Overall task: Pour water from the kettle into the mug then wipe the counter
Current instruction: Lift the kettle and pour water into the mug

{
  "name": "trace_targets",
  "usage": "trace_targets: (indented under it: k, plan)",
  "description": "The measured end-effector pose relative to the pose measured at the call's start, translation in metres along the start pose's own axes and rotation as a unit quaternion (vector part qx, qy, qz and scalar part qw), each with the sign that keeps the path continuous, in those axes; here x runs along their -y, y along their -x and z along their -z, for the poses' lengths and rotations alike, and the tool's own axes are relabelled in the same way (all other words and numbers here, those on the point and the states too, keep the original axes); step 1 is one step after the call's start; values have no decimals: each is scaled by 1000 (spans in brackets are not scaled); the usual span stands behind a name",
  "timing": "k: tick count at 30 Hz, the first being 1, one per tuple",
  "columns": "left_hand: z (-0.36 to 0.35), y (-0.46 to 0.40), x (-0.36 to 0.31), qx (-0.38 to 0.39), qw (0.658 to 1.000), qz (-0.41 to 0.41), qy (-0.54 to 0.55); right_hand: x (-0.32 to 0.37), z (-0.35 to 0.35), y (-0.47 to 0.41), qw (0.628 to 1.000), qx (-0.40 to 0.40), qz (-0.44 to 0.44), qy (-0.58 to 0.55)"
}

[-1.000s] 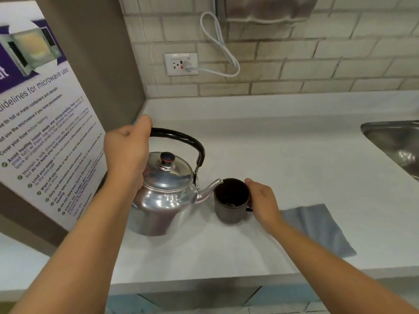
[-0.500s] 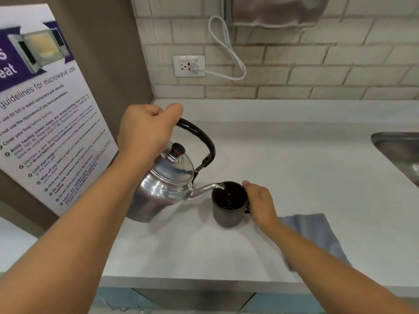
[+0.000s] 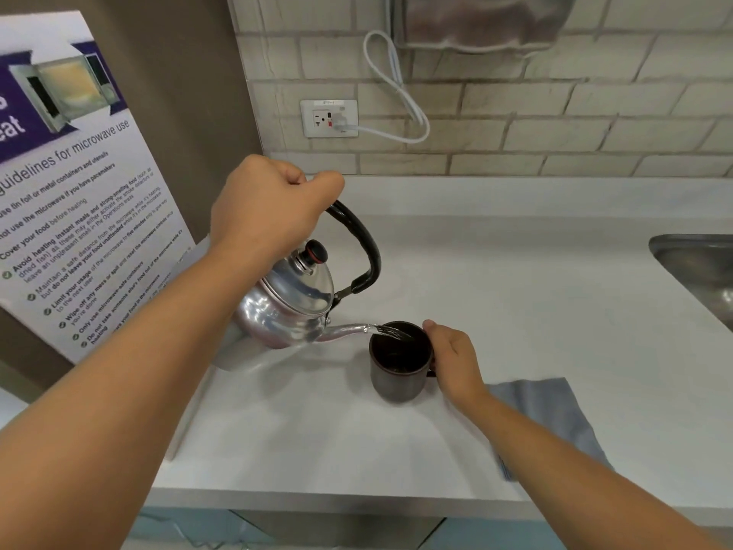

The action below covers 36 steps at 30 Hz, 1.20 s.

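Note:
My left hand (image 3: 269, 208) grips the black handle of a shiny metal kettle (image 3: 289, 307) and holds it lifted and tilted to the right. Its spout reaches the rim of a dark mug (image 3: 398, 365), and a thin stream of water runs from the spout into the mug. The mug stands upright on the white counter (image 3: 535, 295). My right hand (image 3: 452, 361) holds the mug at its handle side. A grey-blue cloth (image 3: 551, 410) lies flat on the counter just right of the mug, partly under my right forearm.
A steel sink (image 3: 702, 271) is set into the counter at the right edge. A microwave guidelines poster (image 3: 79, 200) leans on the left wall. The brick back wall carries a socket (image 3: 329, 119) with a white looped cable, and a metal dispenser (image 3: 480, 21) hangs above.
My left hand lifted the kettle off the counter and tilted it to the right; water now runs from the spout into the mug. My right hand stayed on the mug.

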State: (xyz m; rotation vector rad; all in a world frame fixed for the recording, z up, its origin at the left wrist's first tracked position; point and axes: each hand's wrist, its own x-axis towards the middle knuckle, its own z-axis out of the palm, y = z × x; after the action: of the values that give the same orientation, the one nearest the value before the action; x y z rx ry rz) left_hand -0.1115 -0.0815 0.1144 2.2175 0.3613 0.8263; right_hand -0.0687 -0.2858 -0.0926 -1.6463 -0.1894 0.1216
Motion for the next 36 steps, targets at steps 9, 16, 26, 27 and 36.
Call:
trace_targets:
  k: [9, 16, 26, 27, 36]
  plan:
    - [6, -3, -15, 3, 997, -22, -80, -2, 1, -1, 1000, 2, 2, 6]
    - [7, -5, -22, 15, 994, -45, -103, -2, 1, -1, 1000, 2, 10, 10]
    - [4, -4, -24, 10, 991, -69, -110, -2, 1, 0, 1000, 10, 3, 2]
    - [4, -4, -23, 10, 992, -66, -106, -1, 1, 0, 1000, 9, 2, 3]
    - [3, 0, 5, 11, 1000, -16, -11, 1, 1, 0, 1000, 7, 2, 15]
